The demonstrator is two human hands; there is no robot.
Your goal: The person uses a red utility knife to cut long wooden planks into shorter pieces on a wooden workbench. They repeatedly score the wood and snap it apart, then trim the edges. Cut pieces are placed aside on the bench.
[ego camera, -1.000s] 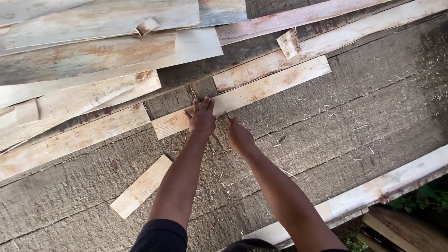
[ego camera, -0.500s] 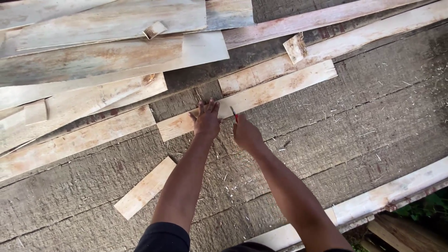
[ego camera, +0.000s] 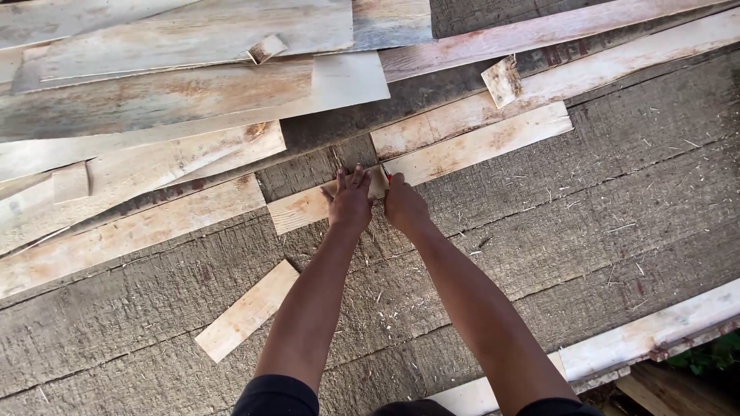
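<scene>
Both hands meet on one long pale plank (ego camera: 462,150) that lies slantwise across a rough grey wooden floor (ego camera: 586,223). The left hand (ego camera: 351,202) lies flat on the plank, fingers stretched forward and together, palm pressing down; it holds nothing, only bears on the wood. The right hand (ego camera: 404,206) sits just beside it, touching the same plank, its fingers curled shut around a small red thing (ego camera: 388,177) whose tip pokes out at the plank's surface; I cannot tell what sort of tool it is.

The plank runs from its near end, just left of the hands, up and away to the right. A second, longer board (ego camera: 555,85) lies just beyond the plank, edge against edge, with a small offcut (ego camera: 502,79) resting on it. Left of the plank a heap of wide, weathered boards (ego camera: 177,100) overlaps in layers, another small offcut (ego camera: 266,48) lying on top of the heap. Nearer than the plank, well apart from it and left of the person's arms, a short slat (ego camera: 247,310) lies alone on the floor. Right of the plank, at the floor's near edge, a pale beam (ego camera: 655,331) runs along, with green leaves showing beyond it.
</scene>
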